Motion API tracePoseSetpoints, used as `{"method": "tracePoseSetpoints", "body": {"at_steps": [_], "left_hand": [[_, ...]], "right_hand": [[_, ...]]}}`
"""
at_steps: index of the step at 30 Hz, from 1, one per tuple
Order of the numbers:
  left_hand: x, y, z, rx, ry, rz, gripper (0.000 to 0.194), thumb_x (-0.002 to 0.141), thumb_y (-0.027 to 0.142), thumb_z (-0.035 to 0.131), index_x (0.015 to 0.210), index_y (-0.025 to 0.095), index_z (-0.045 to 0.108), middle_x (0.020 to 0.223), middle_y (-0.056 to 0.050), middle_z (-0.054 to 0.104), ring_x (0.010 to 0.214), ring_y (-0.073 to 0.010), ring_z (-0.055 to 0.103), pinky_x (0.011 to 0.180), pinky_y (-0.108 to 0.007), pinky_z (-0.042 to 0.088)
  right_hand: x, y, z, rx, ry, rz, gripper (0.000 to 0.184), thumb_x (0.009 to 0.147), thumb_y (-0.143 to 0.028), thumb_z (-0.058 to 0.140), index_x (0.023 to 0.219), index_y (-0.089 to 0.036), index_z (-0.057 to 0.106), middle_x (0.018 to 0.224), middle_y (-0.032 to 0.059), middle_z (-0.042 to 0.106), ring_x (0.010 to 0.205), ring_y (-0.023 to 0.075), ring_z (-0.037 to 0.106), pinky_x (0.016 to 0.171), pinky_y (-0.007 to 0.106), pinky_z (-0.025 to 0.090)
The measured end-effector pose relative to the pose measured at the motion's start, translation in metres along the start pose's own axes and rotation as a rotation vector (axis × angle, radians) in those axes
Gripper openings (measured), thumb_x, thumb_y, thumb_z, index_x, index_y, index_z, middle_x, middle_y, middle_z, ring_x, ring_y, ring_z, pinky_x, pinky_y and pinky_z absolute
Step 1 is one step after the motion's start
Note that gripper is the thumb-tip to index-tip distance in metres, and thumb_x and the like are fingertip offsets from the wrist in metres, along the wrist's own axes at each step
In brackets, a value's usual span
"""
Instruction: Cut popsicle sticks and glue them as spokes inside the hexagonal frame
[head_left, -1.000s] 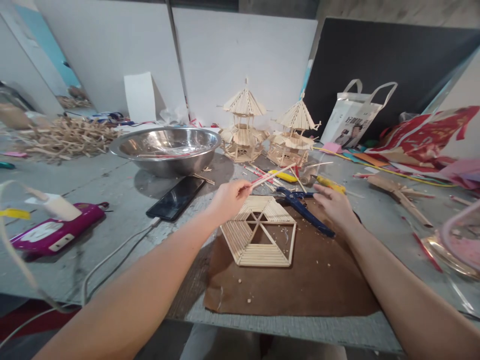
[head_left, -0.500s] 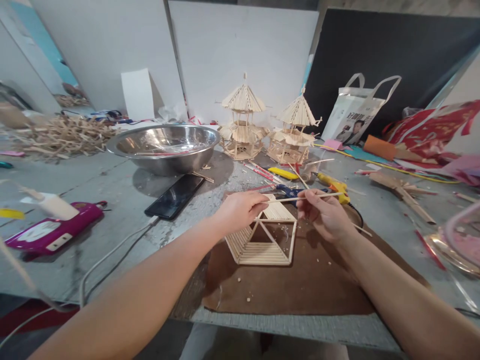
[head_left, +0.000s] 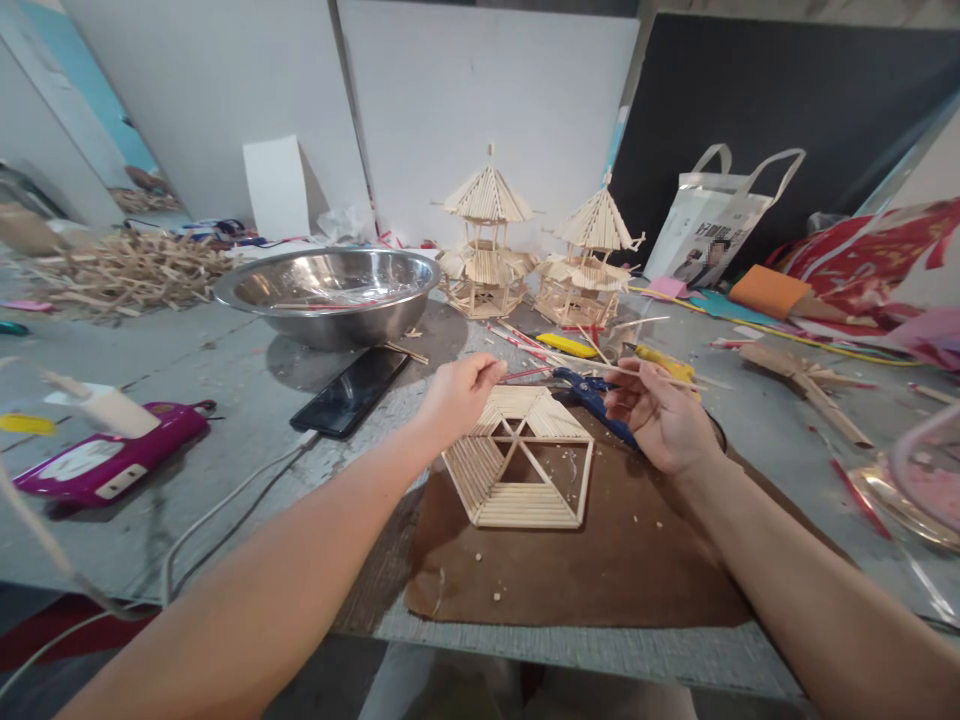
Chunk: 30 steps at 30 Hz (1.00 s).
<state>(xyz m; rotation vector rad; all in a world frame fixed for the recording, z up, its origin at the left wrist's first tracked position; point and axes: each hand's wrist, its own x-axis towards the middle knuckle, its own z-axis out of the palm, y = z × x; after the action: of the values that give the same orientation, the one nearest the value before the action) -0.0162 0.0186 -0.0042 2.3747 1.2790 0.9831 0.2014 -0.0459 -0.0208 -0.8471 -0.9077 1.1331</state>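
A flat hexagonal frame of thin wooden sticks (head_left: 529, 505) lies on a brown cardboard sheet (head_left: 570, 585). Some of its wedges are filled with rows of sticks, while the one at right is bare. Over its upper left edge, my left hand (head_left: 466, 392) is closed with fingers curled together; whether anything is in them is hidden. My right hand (head_left: 667, 415) pinches a thin wooden stick (head_left: 619, 369) between thumb and fingers, to the right of the frame. Beneath and beside that hand lie blue-handled pliers (head_left: 581, 385) and a yellow glue gun (head_left: 667, 365).
Two stick-built pagoda models (head_left: 487, 235) stand at the back, right of a steel bowl (head_left: 330, 300). A phone (head_left: 349, 395) on a cable and a purple power strip (head_left: 112, 460) lie left. A yellow cutter (head_left: 566, 346), loose sticks and paper scraps lie behind and right.
Both hands held the stick above the frame earlier. My left hand has let go of it and moved left and slightly up; my right hand has shifted right, keeping the stick.
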Motion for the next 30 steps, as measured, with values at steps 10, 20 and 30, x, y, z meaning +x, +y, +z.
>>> {"method": "tracePoseSetpoints", "body": {"at_steps": [10, 20, 30], "left_hand": [[-0.012, 0.019, 0.012, -0.400, -0.464, 0.054, 0.039, 0.077, 0.045, 0.032, 0.075, 0.013, 0.054, 0.059, 0.002, 0.050, 0.044, -0.0043, 0.041, 0.043, -0.017, 0.031], [-0.018, 0.028, 0.012, -0.474, -0.689, 0.001, 0.021, 0.071, 0.035, 0.048, 0.074, 0.015, 0.055, 0.060, 0.003, 0.051, 0.048, -0.0054, 0.044, 0.046, -0.017, 0.037], [-0.006, 0.014, -0.001, -0.316, -0.821, 0.122, 0.020, 0.072, 0.031, 0.046, 0.074, 0.016, 0.060, 0.060, 0.002, 0.055, 0.056, -0.0074, 0.047, 0.056, -0.017, 0.035]], "right_hand": [[-0.026, 0.016, 0.022, -1.330, -0.504, -0.610, 0.047, 0.079, -0.016, 0.032, 0.125, -0.016, 0.026, 0.122, 0.0122, 0.041, 0.112, 0.0187, 0.037, 0.089, 0.038, 0.034], [-0.030, 0.021, 0.029, -1.577, -0.507, -0.695, 0.073, 0.070, -0.004, 0.028, 0.127, -0.010, -0.016, 0.135, 0.0153, 0.009, 0.122, 0.0209, 0.012, 0.092, 0.047, 0.025], [-0.022, 0.005, 0.011, -1.690, -0.131, -0.780, 0.035, 0.079, -0.028, 0.037, 0.112, -0.025, 0.048, 0.087, 0.0070, 0.055, 0.083, 0.0190, 0.047, 0.067, 0.029, 0.039]]}}
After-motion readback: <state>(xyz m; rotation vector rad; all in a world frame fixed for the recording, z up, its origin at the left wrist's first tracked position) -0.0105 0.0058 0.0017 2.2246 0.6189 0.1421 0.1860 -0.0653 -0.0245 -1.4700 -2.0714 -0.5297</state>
